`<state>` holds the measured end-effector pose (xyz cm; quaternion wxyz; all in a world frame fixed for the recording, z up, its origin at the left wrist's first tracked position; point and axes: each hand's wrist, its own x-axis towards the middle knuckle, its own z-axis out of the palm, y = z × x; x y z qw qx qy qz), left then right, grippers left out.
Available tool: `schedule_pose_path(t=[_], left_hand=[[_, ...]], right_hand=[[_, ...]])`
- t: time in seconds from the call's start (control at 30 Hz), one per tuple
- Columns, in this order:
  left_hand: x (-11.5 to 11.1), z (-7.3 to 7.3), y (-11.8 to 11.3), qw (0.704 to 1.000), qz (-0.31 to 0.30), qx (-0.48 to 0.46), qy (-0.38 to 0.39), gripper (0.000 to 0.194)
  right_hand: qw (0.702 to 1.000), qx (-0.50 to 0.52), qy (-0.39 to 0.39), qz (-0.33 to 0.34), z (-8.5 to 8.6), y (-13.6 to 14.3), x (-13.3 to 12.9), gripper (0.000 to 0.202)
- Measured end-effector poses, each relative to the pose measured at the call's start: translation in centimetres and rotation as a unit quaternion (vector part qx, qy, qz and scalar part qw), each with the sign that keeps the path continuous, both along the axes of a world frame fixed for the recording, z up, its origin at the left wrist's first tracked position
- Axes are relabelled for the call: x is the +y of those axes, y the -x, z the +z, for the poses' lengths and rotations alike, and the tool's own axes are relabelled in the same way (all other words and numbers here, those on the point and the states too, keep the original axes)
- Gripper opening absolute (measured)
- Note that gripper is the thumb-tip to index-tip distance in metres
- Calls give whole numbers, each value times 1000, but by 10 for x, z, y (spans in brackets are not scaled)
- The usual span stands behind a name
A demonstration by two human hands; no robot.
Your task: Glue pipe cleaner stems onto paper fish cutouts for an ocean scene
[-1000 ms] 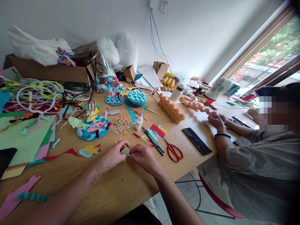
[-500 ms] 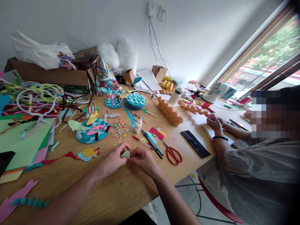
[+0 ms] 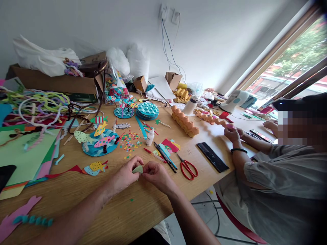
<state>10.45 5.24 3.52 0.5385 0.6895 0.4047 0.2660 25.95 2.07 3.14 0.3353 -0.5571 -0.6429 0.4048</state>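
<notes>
Between thumb and fingers, my left hand holds a small light green paper piece above the near part of the wooden table. My right hand is pinched closed at the right edge of that piece; its fingertips hide what they grip. Beyond my hands stands a white glue bottle, with small paper dots scattered to its left. Red-handled scissors lie to the right of my right hand, beside several pens. Left of my hands is a yellow and blue paper fish.
Paper fish stand on a blue wavy disc. Orange egg-carton strips and a black phone lie to the right. A person in a grey shirt works at the table's right side. Coloured sheets cover the left.
The green piece has tilted slightly between my fingers, and my hands stay close together. The view has shifted very slightly.
</notes>
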Motion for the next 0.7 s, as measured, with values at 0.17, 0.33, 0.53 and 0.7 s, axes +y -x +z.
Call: schedule_pose_path(t=[0.17,0.33,0.53,0.7], left_hand=[[-4,3,-8,1000,7,-7,1,30],[-5,8,-15,999,5,-37,17,39],[-8,7,2,996,37,-29,69,53],[-23,-9,20,999,6,29,46,37]], right_hand=[[999,-32,-9,6,11,-5,-2,6],[999,-38,-12,17,27,-18,-3,6],[995,-85,-19,-48,60,-71,22,8],[984,-137,-21,-113,72,-121,81,14]])
